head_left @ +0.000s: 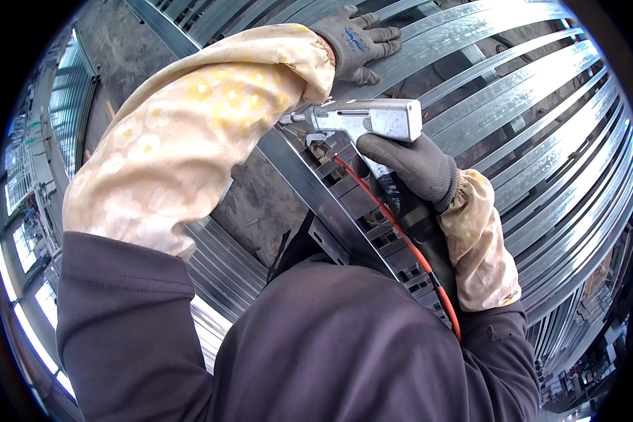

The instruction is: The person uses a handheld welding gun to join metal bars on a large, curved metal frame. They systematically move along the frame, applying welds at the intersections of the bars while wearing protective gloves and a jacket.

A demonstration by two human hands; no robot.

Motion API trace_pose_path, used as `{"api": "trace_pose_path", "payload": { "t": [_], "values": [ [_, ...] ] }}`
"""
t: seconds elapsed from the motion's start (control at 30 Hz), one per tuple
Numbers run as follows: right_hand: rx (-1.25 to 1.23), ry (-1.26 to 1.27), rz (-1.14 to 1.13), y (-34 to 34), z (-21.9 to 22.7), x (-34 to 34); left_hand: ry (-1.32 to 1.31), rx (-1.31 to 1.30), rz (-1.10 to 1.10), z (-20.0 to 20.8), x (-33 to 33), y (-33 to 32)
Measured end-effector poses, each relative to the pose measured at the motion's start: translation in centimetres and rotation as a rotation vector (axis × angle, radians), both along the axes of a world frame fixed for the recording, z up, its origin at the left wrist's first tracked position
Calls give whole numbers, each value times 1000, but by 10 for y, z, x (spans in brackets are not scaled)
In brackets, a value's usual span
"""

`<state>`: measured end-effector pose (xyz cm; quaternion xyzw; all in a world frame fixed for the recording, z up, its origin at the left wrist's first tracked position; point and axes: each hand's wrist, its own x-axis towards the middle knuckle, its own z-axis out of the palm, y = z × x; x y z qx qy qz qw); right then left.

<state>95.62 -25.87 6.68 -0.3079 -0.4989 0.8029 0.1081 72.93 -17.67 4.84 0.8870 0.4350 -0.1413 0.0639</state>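
Both hands (359, 43) are gloved (right (416, 167) grips silver tool (385, 119)).

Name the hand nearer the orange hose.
Right. The right hand grips the silver tool by its handle, just beside the orange hose; the left hand is farther away, beyond the tool, over metal strips.

The left arm (190, 141) is stretching well forward from the lower left and bending in toward the middle, and the gloved left hand (355, 46) is lying with its back facing up, fingers slightly spread and pointing right. Nearer the torso (337, 337), the right forearm (480, 243) is slanting forward and inward, while the gloved right hand (413, 167) is holding a closed grip, fingers partly hidden.
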Motion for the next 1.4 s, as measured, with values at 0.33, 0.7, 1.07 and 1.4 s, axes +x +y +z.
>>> {"api": "trace_pose_path", "payload": {
  "t": [0.33,0.7,1.07,1.4],
  "values": [
    [68,-12,16,0,-2,2,-14,-20,12,2,1,-1],
    [53,-1,29,0,-3,5,-11,-34,28,0,0,-2],
    [-5,-19,50,0,-6,12,-6,-39,33,2,-1,-2],
    [-10,-15,29,-4,2,15,-23,-34,21,-2,-4,-2]
  ]
}}
